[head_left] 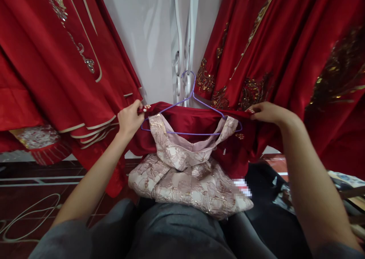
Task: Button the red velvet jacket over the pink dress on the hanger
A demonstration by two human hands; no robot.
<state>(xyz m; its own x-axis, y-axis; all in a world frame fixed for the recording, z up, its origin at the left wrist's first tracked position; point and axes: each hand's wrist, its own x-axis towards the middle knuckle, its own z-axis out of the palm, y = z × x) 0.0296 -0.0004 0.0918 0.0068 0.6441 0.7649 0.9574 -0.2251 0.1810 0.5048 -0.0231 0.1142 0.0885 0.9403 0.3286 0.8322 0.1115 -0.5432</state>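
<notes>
My left hand (129, 119) pinches one upper corner of a dark red satin cloth (185, 116), beside a small flower-shaped ornament. The other end is held in the fingertips of my right hand (268, 112), so the top edge stretches nearly level between them. In front of the cloth hangs a purple hanger (193, 95), its hook up by the white scrollwork. A pale pink and gold brocade dress (191, 179) is on the hanger by its wide straps, and its skirt lies bunched at my lap. The cloth's lower part is partly hidden behind the dress.
Red gowns with gold trim hang at left (85, 61) and right (256, 42). White panels with curled metalwork (178, 34) stand between them. A pale cable (31, 213) lies coiled on the red tiled floor (71, 194). Black material (265, 198) lies at lower right.
</notes>
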